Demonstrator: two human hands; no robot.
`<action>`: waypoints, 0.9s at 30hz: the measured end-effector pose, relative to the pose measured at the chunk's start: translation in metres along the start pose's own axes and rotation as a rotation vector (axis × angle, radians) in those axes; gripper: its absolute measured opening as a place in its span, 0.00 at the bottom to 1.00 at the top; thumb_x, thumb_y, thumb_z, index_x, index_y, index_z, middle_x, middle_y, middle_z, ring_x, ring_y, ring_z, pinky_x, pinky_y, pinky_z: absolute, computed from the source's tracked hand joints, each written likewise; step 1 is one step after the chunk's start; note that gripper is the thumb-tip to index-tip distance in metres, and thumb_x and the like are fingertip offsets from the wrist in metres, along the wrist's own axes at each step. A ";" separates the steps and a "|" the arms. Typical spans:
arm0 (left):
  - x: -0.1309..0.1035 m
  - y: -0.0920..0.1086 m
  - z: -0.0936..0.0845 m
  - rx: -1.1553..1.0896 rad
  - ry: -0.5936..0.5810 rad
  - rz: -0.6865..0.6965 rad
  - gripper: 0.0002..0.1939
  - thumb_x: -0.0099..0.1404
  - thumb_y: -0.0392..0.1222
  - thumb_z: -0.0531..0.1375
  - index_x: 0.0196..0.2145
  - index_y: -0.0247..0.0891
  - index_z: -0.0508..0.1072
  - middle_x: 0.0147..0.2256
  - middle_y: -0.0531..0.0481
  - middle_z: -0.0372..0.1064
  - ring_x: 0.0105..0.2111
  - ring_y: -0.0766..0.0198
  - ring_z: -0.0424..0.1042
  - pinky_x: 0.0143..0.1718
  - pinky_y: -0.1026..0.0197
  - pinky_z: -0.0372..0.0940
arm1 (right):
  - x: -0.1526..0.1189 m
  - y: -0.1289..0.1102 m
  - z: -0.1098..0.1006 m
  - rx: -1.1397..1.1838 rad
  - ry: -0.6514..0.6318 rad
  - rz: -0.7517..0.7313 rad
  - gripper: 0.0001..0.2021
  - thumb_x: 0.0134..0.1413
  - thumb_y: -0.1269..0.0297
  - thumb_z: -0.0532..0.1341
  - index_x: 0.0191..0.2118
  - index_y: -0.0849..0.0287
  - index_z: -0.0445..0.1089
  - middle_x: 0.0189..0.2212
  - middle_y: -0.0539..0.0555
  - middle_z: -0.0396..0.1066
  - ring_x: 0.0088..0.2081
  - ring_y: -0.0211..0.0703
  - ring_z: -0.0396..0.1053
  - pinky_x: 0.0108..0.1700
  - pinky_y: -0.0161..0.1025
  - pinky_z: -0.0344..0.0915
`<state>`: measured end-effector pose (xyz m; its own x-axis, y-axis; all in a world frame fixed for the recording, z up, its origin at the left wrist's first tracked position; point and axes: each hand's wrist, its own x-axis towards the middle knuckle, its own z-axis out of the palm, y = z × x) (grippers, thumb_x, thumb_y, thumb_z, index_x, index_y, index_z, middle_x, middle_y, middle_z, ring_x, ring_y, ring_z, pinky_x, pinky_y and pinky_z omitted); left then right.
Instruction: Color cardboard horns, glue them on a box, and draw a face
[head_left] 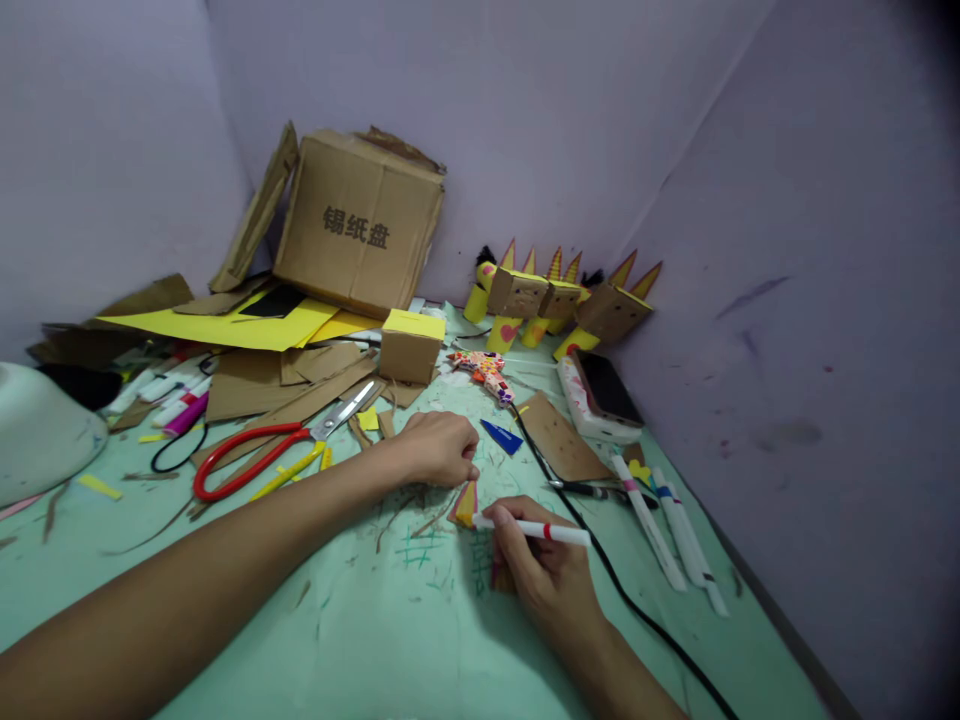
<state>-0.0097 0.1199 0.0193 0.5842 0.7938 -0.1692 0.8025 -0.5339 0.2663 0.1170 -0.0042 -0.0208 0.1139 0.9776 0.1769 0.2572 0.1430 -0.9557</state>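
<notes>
My left hand (441,448) is closed, its fingertips pressing the top of a small cardboard triangle (464,506) against the table. The triangle is yellow-orange with a pinkish-red border. In my right hand (546,565) is a white felt-tip marker (559,532) with a red band, its tip touching the triangle's lower right corner. A second small brown and reddish piece (502,577) lies partly hidden under my right hand. Just beyond my hands is a blue paper triangle (501,437).
Red-handled scissors (251,458) lie among cardboard scraps at the left. A patterned glue gun (484,372) trails a black cord (622,595) past my right hand. Farther back stand a carton (360,220), a small box (411,352) and several cardboard figures (517,292). Markers (649,525) and a phone (609,385) lie right.
</notes>
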 end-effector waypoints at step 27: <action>0.001 0.000 0.000 0.021 0.000 0.009 0.09 0.52 0.50 0.60 0.27 0.43 0.75 0.32 0.47 0.76 0.36 0.53 0.72 0.30 0.60 0.60 | 0.004 0.004 -0.020 0.142 -0.022 0.081 0.14 0.55 0.56 0.58 0.25 0.60 0.69 0.13 0.46 0.63 0.15 0.35 0.60 0.19 0.31 0.56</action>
<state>-0.0092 0.1209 0.0190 0.5912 0.7890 -0.1675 0.7998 -0.5467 0.2479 0.1378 -0.0029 -0.0197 0.1072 0.9897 0.0945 0.1100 0.0827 -0.9905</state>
